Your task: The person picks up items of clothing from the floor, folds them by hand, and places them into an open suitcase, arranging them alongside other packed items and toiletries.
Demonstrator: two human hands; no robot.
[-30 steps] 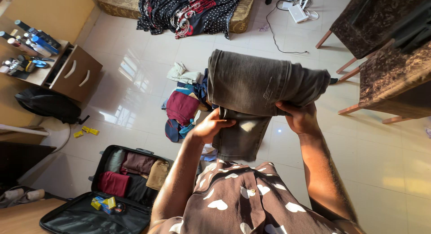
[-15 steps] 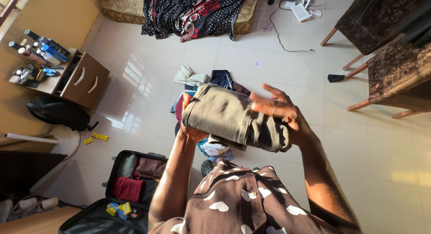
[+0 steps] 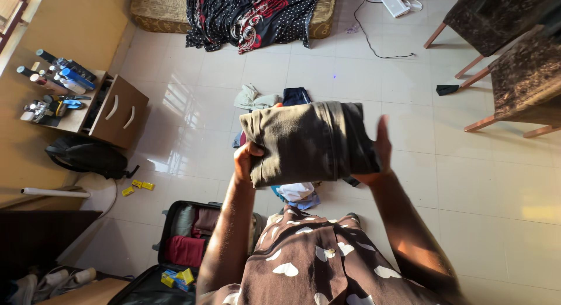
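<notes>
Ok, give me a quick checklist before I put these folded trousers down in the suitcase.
1. Folded trousers held compact, no leg trailing: ok.
2. Left hand has a grip on the left edge: ok.
3. Right hand supports the right end: ok, though its palm is hidden behind the cloth.
4. Suitcase lid open: ok.
5. Free space inside: cannot tell; a red garment and other clothes fill the visible part, and the arm hides the rest.
6. Floor between you and the case: not ok; a pile of clothes lies at your feet.
</notes>
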